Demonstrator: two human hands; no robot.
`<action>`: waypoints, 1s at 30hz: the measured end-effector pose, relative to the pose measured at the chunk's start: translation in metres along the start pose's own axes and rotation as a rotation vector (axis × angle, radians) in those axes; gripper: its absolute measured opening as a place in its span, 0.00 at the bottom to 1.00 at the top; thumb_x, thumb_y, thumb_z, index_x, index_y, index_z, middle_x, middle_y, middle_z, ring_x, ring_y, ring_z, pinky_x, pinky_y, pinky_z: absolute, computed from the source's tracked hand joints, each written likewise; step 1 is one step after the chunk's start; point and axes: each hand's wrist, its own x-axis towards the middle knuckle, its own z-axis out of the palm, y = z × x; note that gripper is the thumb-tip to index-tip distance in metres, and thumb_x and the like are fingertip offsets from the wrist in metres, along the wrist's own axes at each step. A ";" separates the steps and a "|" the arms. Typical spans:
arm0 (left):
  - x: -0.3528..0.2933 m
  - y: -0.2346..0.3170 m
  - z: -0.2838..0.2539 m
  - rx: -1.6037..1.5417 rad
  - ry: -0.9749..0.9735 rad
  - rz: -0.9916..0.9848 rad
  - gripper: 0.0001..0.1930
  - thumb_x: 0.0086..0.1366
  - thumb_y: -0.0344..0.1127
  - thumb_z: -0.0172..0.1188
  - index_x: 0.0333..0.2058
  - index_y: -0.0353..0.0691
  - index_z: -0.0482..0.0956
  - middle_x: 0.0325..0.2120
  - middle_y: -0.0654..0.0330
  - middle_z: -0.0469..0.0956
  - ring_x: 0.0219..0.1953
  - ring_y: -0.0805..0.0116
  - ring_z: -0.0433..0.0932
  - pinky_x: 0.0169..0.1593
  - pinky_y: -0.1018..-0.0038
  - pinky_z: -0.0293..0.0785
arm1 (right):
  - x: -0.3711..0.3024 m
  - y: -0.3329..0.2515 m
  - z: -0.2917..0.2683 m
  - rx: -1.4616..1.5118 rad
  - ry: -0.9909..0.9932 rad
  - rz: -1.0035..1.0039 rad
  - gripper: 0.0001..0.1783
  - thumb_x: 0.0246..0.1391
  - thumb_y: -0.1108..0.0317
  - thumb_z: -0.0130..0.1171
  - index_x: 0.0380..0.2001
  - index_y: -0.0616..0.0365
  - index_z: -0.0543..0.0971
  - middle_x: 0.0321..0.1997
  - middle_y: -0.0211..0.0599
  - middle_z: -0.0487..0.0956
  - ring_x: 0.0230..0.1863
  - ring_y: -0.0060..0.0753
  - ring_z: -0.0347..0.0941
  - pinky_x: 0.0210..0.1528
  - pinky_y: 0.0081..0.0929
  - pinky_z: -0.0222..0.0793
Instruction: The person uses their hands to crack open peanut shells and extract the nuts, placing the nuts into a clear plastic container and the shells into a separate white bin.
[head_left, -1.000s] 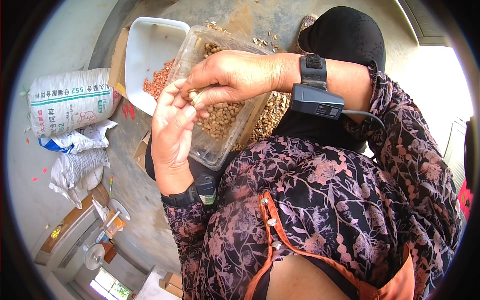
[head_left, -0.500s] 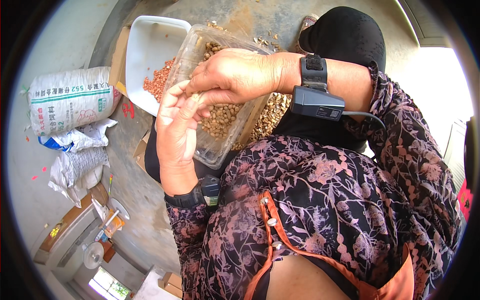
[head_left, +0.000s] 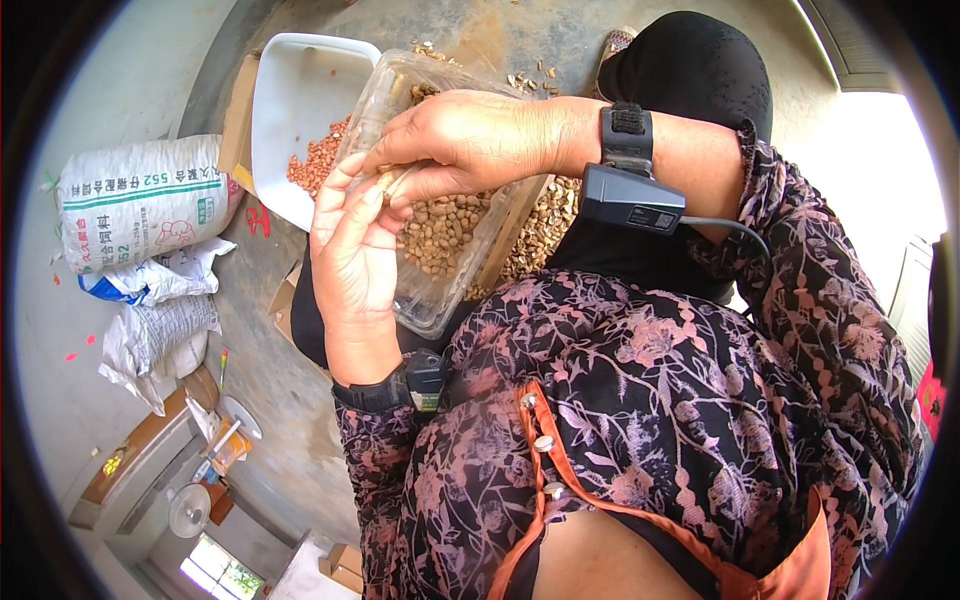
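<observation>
A tan peanut [head_left: 387, 179] is pinched between my two hands, partly covered by fingers. My left hand [head_left: 350, 255] comes up from below, its thumb and fingertips closed on the peanut's near side. From the right, my right hand [head_left: 455, 145] reaches across with bent fingers and thumb on the same peanut. Beneath both hands sits a clear plastic box [head_left: 425, 318], tilted, with many unshelled peanuts [head_left: 438, 238] in it. Just left of it, a white tub [head_left: 295, 85] contains shelled red-skinned peanut kernels [head_left: 318, 160].
Broken peanut shells [head_left: 545, 228] fill a cardboard box right of the clear box; more shells [head_left: 530, 82] lie scattered on the floor. White woven sacks [head_left: 140, 200] rest against the left wall. A standing fan [head_left: 188, 510] is at lower left. My black-clad knee [head_left: 690, 75] rises at upper right.
My right hand has shifted slightly up and the hands have parted a little at the fingertips, so the peanut shows more plainly. The boxes and tub look unchanged.
</observation>
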 end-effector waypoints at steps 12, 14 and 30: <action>-0.004 -0.010 -0.017 -0.041 -0.035 -0.013 0.17 0.60 0.23 0.58 0.48 0.34 0.66 0.39 0.52 0.77 0.38 0.67 0.78 0.43 0.73 0.76 | -0.008 -0.003 0.003 0.055 0.008 0.023 0.21 0.56 0.55 0.58 0.44 0.61 0.77 0.35 0.46 0.77 0.38 0.50 0.74 0.40 0.40 0.70; -0.004 -0.010 -0.013 -0.053 -0.033 -0.011 0.17 0.60 0.23 0.58 0.48 0.34 0.66 0.39 0.52 0.77 0.37 0.67 0.78 0.42 0.73 0.76 | -0.009 -0.001 0.003 0.089 0.042 0.007 0.21 0.55 0.55 0.59 0.44 0.61 0.77 0.34 0.46 0.78 0.38 0.50 0.74 0.40 0.39 0.70; 0.001 -0.012 -0.011 -0.084 -0.045 -0.001 0.15 0.61 0.26 0.57 0.46 0.33 0.67 0.36 0.55 0.75 0.34 0.69 0.76 0.39 0.75 0.77 | -0.002 -0.001 0.000 0.196 0.007 0.017 0.19 0.55 0.55 0.59 0.38 0.63 0.77 0.31 0.45 0.77 0.35 0.48 0.75 0.37 0.38 0.69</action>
